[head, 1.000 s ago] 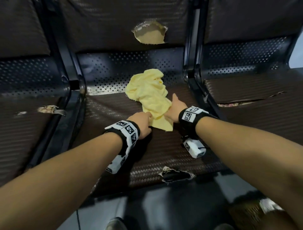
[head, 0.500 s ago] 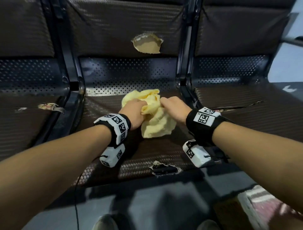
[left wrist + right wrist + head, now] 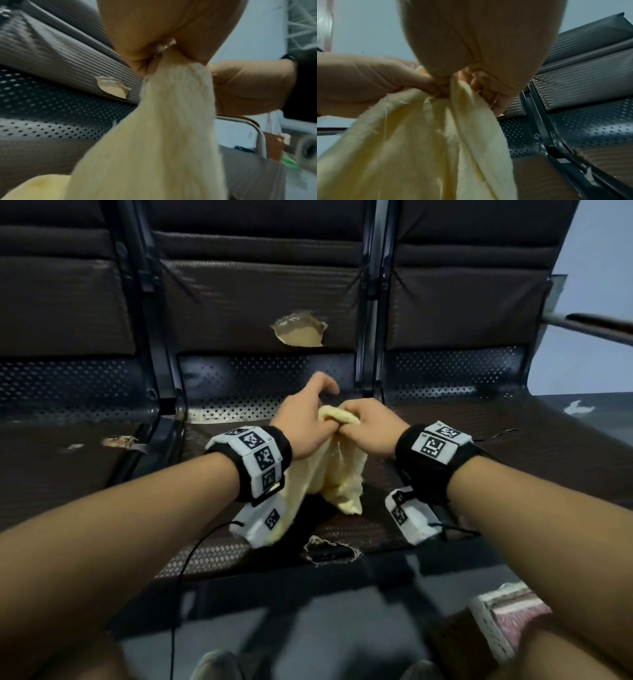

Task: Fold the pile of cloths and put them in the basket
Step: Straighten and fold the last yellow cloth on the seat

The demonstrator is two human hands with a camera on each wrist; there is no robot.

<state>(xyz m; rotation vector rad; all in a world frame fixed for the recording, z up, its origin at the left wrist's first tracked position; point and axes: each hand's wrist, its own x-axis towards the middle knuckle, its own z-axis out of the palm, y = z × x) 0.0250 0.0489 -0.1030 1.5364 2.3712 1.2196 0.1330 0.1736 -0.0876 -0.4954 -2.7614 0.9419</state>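
A pale yellow cloth (image 3: 334, 474) hangs bunched above the middle seat (image 3: 359, 529) of a dark bench. My left hand (image 3: 310, 412) and right hand (image 3: 363, 422) meet at its top edge and both pinch it, knuckles almost touching. The cloth's lower end droops to the seat cushion. In the left wrist view the yellow cloth (image 3: 163, 135) falls from my left hand (image 3: 159, 56), with my right hand (image 3: 248, 88) beside it. In the right wrist view the yellow cloth (image 3: 419, 148) hangs in folds from my right hand (image 3: 471, 83). No basket shows.
The bench backrest has a torn hole (image 3: 299, 332) showing foam. The seat's front edge has a rip (image 3: 330, 551). A striped cloth or mat (image 3: 507, 621) lies on the floor at lower right. A metal armrest (image 3: 254, 132) stands to the right of the bench.
The cloth lay spread on the seat with my hands at its near corner. Both hands gathered it and lifted it, so it now hangs bunched from their grip.
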